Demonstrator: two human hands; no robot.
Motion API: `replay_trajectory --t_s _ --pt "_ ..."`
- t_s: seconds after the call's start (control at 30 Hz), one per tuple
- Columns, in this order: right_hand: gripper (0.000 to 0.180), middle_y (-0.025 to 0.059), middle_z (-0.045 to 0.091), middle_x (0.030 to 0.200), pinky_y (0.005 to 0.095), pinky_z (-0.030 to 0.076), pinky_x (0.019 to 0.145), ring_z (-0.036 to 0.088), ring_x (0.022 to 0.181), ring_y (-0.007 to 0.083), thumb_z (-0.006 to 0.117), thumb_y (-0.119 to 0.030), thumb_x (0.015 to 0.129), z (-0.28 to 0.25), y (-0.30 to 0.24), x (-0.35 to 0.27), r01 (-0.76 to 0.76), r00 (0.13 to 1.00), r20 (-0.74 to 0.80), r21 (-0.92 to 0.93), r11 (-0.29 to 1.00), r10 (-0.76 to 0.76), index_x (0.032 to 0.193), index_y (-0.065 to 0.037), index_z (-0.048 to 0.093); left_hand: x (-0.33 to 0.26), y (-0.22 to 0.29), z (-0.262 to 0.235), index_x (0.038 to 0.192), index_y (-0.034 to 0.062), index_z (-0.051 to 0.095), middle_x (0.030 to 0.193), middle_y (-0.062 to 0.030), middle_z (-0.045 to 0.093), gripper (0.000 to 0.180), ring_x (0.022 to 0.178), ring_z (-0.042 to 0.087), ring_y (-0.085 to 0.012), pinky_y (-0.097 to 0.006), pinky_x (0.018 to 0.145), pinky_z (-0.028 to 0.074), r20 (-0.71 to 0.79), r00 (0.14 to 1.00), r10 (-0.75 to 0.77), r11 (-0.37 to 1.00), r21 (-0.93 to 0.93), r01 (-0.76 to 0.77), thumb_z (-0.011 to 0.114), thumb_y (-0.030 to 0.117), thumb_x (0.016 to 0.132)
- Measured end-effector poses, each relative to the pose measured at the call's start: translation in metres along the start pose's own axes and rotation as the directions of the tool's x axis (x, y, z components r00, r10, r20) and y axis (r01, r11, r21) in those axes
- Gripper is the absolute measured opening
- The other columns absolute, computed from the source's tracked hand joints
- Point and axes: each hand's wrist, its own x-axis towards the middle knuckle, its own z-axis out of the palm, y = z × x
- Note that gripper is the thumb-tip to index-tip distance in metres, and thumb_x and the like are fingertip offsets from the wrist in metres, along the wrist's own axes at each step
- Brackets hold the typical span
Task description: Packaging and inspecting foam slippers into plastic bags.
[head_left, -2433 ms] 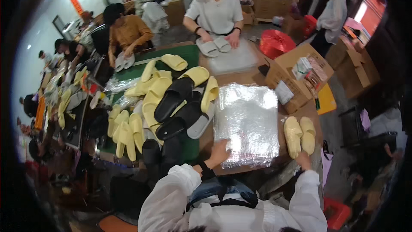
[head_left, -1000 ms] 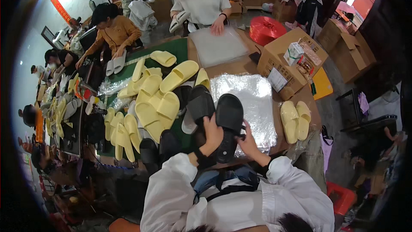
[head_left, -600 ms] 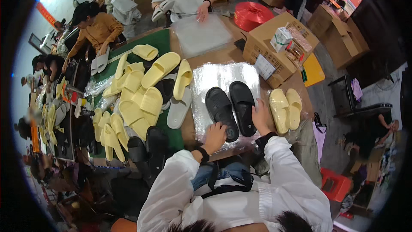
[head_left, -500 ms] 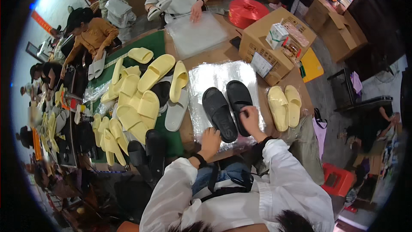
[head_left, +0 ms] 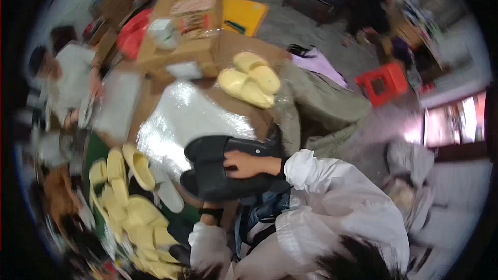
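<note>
A pair of black slide slippers [head_left: 210,173] lies side by side in front of me, soles toward my right and toes toward the left. My right hand [head_left: 248,164] is closed on them, with its fingers curled at the straps. The dark band on my left wrist [head_left: 211,212] shows just below the nearer slipper. My left hand itself is hidden behind that slipper, so its fingers cannot be made out. Beyond the slippers, a stack of clear plastic bags [head_left: 187,111] shines on the table.
Yellow slippers [head_left: 249,85] sit by a cardboard box [head_left: 181,28]. More yellow slippers [head_left: 137,218] are heaped at left beside a white one [head_left: 170,196]. Grey-green cloth [head_left: 311,106] drapes over the table's right side, near a red stool [head_left: 381,84]. A co-worker [head_left: 75,72] stands at left.
My view has swung to the right. The black slippers have been picked up off the plastic bags and turned sideways toward my body, the right hand now closed on them.
</note>
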Motion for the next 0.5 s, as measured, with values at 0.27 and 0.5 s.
replay_trajectory --t_s 0.27,0.5 --pt "0.025 0.0207 0.055 0.089 0.0432 0.044 0.074 0.055 0.086 0.0364 0.062 -0.022 0.072 0.050 0.009 -0.064 -0.036 0.985 -0.169 -0.105 0.994 0.018 0.083 0.000 0.063 -0.019 -0.027 -0.001 0.087 0.0019 0.064 0.085 -0.0134 0.062 0.020 0.087 0.058 -0.0288 -0.043 0.079 0.043 0.249 0.898 0.363 0.931 -0.131 -0.340 0.058 0.010 0.070" --pt "0.023 0.0174 0.061 0.086 0.0467 0.046 0.069 0.059 0.085 0.0337 0.058 -0.020 0.068 0.068 0.049 0.023 -0.351 0.810 -0.581 -0.368 0.861 0.082 0.084 -0.006 0.065 0.019 0.023 0.037 0.087 0.0018 0.064 0.085 -0.0136 0.061 0.020 0.087 0.058 -0.0293 -0.044 0.078 0.043 0.400 0.642 0.654 0.757 -0.330 -0.565 0.059 0.010 0.069"
